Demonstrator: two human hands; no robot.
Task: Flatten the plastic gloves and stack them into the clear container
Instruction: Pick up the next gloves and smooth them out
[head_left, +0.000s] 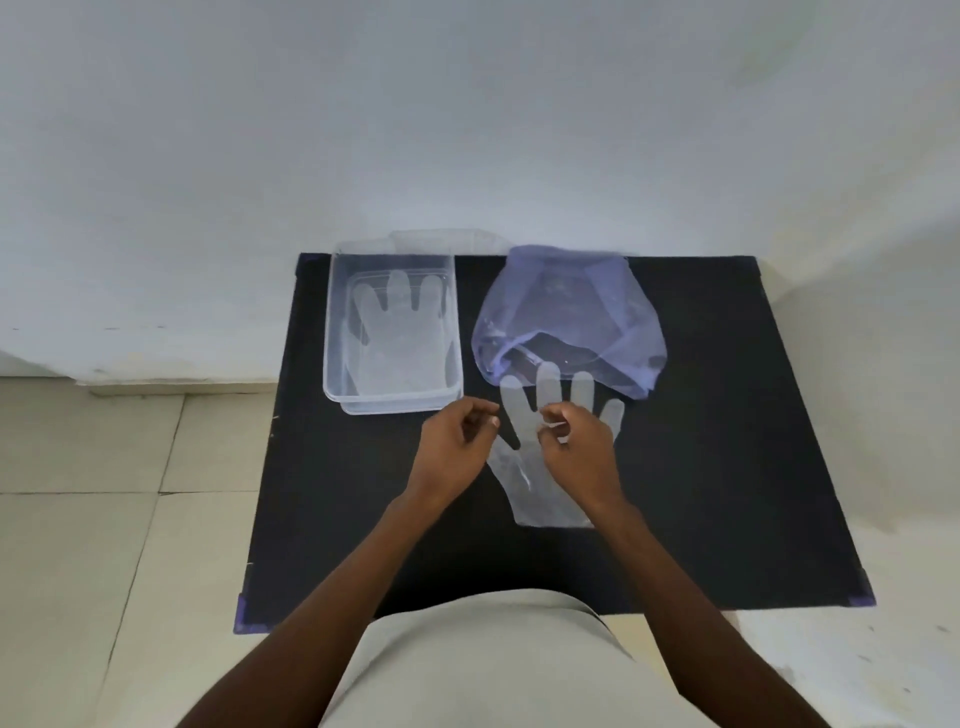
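A translucent plastic glove (524, 478) lies flat on the black mat (363, 493), fingers pointing away from me. My right hand (576, 457) rests on its palm area, curled fingers pinching the plastic near the base of the glove's fingers. My left hand (457, 447) sits just left of the glove, fingertips curled together, with nothing visible between them. The clear container (332, 322) stands at the mat's back left. A flattened glove (395, 338) lies inside it.
A crumpled bluish plastic bag (566, 312) lies behind the glove, at the back middle of the mat, touching the glove's fingertips. A clear lid (441, 241) lies behind the container. A white wall stands just beyond the mat. Tiled floor (104, 493) surrounds it.
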